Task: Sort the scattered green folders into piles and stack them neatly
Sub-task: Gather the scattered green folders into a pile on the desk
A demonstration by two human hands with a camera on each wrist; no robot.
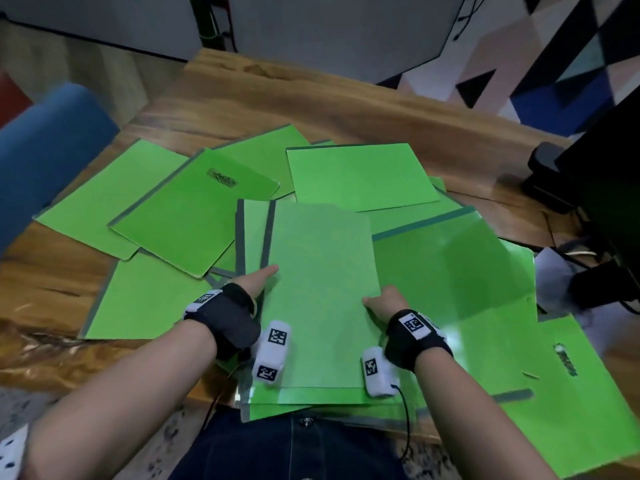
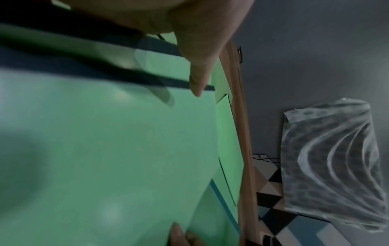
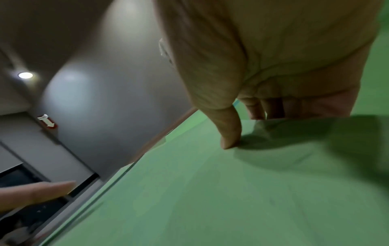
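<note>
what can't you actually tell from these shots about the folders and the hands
- Head view: printed label on a left folder, blurred and unreadable.
- Head view: how many folders lie under the pale top folder; it covers them.
- Head view: left hand fingers under that folder's edge, hidden.
- Right wrist view: right hand fingertips, hidden behind the folder edge.

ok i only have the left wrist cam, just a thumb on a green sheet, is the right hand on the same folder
observer: yes, the right hand holds the right edge of that pale green card folder, fingers curled under it
operator: left fingers
observer: hidden below the folder's left edge; of the left hand only the thumb shows on top
operator: much left
observer: yes, scattered bright green folders cover the wooden table to the left too
</note>
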